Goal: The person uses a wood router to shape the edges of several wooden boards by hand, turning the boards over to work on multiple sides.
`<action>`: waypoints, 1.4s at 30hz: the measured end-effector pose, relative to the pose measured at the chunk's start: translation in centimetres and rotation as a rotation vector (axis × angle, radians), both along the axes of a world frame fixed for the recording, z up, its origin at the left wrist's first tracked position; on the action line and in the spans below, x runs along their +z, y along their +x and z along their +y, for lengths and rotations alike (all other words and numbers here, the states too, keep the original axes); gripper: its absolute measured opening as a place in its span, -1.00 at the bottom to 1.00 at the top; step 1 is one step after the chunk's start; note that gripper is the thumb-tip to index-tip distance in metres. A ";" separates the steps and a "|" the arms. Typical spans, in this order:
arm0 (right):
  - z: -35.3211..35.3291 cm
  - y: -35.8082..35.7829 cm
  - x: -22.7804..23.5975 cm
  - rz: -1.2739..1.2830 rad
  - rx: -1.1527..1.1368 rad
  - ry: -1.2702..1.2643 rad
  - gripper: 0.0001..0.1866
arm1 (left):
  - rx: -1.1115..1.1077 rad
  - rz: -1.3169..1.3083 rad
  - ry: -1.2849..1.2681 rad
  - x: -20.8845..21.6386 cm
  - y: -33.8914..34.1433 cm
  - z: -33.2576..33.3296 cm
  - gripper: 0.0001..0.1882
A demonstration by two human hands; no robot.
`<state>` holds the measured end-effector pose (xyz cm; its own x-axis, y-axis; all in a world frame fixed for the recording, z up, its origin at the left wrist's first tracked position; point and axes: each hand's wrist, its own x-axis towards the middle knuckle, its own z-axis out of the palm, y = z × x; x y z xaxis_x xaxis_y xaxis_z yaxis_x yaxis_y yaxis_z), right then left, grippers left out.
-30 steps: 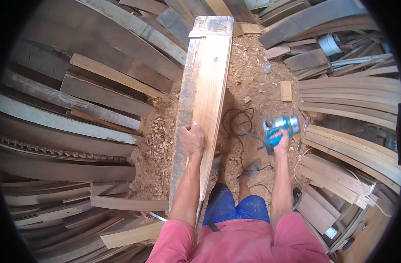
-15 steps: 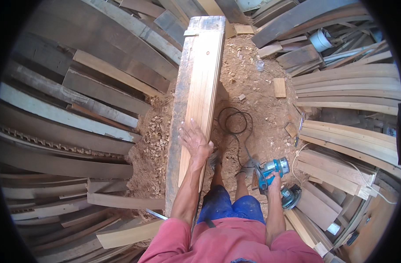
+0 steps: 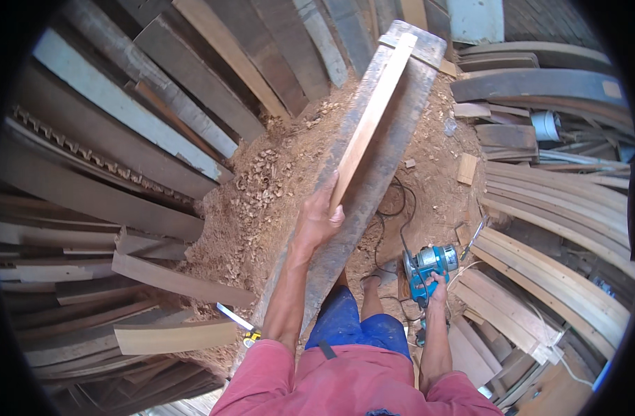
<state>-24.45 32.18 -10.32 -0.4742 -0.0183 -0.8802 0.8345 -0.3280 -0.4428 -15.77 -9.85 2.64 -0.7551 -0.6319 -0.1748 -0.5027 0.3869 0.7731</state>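
A long pale wooden board (image 3: 373, 118) stands tilted up on the worn heavy beam (image 3: 383, 163), with a narrow face showing. Its far end lies by a small wooden cleat (image 3: 428, 58) fixed across the beam. My left hand (image 3: 316, 220) is closed round the board near its close end; the fingers are partly hidden by the wood. Off to the right of the beam, my right hand (image 3: 436, 288) grips a blue and silver electric router (image 3: 435, 261) by its handle, away from the board. A black cord (image 3: 409, 208) runs from around the router across the ground.
Wood shavings (image 3: 262, 173) cover the ground around the beam. Stacked planks (image 3: 213, 76) crowd the left, and more boards (image 3: 553, 277) lie on the right. A tape measure (image 3: 251, 338) lies at lower left. A white bucket (image 3: 545, 126) sits among scraps at far right.
The board has gone from lying flat to tilted on its edge. My left hand, flat on it before, now grips it. The view has turned; my right hand still holds the router.
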 end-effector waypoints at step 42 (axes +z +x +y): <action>-4.2 -3.1 -2.7 -0.027 0.205 -0.146 -0.65 | 0.373 0.455 -0.368 11.7 16.8 2.6 -0.44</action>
